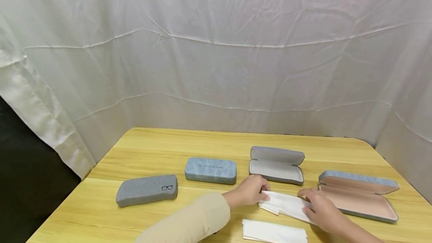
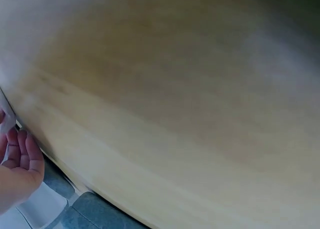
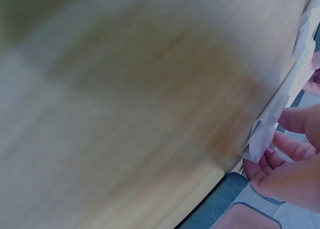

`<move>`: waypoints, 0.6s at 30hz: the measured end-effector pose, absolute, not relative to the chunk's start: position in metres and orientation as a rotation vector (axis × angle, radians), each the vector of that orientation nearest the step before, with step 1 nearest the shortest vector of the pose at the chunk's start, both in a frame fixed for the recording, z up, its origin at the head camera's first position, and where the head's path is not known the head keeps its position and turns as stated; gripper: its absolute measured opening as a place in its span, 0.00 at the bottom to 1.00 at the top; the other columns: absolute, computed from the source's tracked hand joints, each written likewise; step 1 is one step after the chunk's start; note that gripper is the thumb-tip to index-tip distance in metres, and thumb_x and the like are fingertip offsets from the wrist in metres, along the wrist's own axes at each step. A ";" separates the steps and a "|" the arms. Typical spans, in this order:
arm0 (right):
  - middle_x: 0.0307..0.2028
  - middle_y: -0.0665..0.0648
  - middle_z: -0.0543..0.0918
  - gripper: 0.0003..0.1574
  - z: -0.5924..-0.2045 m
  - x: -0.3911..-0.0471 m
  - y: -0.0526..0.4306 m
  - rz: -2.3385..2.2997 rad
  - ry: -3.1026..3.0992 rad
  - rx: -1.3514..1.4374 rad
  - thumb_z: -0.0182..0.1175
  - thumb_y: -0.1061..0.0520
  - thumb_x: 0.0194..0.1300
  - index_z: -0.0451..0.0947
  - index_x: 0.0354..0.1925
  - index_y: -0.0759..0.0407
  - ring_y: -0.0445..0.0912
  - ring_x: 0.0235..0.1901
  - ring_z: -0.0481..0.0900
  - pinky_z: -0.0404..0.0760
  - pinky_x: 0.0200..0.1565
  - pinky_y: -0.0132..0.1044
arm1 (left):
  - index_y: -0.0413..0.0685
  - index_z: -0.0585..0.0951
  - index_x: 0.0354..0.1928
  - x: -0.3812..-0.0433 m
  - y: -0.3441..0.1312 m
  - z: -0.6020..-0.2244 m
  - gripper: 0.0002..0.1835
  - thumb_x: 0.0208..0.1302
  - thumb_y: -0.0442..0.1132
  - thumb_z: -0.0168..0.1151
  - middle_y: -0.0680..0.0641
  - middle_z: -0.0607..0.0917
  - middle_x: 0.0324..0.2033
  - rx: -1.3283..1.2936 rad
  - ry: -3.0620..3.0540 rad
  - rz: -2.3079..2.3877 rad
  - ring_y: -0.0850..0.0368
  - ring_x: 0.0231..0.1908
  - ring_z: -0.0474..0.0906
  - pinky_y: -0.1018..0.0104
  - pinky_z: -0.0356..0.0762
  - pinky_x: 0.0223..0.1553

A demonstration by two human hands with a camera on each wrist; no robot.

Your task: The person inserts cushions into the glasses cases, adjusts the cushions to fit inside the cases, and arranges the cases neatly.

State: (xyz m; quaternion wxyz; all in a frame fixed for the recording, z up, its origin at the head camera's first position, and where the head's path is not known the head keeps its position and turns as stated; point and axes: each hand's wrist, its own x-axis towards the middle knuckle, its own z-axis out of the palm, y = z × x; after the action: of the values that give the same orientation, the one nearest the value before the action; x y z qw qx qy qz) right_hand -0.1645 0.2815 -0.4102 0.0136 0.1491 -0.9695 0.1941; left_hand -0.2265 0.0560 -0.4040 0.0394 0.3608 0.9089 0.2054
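A folded white cloth (image 1: 287, 202) is stretched between my two hands, low over the table. My left hand (image 1: 250, 190) pinches its left end between thumb and fingers. At the other end my right hand (image 1: 323, 211) grips it, the thumb on the near side, as the right wrist view also shows with the cloth (image 3: 267, 131) in the fingers. A second folded white cloth (image 1: 275, 231) lies flat nearer to me. Behind the hands an open grey glasses case (image 1: 276, 173) shows its pale lining. Beside my right hand an open blue glasses case (image 1: 362, 201) has a pink lining.
To the left, a shut blue glasses case (image 1: 210, 170) and a shut grey glasses case (image 1: 146, 190) with a spectacles print rest on the wooden table (image 1: 162, 145). A pale curtain (image 1: 216, 66) hangs behind the table's far edge.
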 end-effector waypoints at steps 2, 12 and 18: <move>0.31 0.51 0.75 0.17 -0.409 -0.166 0.282 0.605 -3.028 0.492 0.64 0.65 0.53 0.76 0.43 0.63 0.38 0.31 0.69 0.70 0.29 0.31 | 0.49 0.83 0.33 -0.226 0.055 -0.403 0.06 0.55 0.42 0.67 0.57 0.81 0.26 1.071 2.772 0.651 0.71 0.24 0.66 0.81 0.67 0.29; 0.24 0.49 0.72 0.10 -0.402 -0.168 0.278 0.637 -3.068 0.462 0.67 0.61 0.50 0.74 0.28 0.59 0.37 0.25 0.61 0.62 0.26 0.29 | 0.48 0.76 0.25 -0.231 0.038 -0.401 0.09 0.57 0.40 0.66 0.58 0.71 0.19 1.041 2.720 0.695 0.69 0.21 0.62 0.80 0.63 0.24; 0.19 0.47 0.65 0.10 -0.403 -0.166 0.283 0.738 -3.084 0.509 0.65 0.60 0.54 0.71 0.25 0.58 0.34 0.20 0.58 0.59 0.22 0.28 | 0.47 0.77 0.28 -0.231 0.028 -0.399 0.07 0.56 0.39 0.66 0.58 0.70 0.19 0.956 2.699 0.766 0.69 0.21 0.62 0.79 0.64 0.23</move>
State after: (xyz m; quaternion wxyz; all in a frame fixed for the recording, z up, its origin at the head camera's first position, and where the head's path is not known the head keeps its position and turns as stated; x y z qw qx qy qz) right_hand -0.1665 0.2832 -0.4034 -0.0351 0.1585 -0.9597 0.2295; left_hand -0.2310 0.0283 -0.3987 0.0886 0.3213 0.9070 0.2575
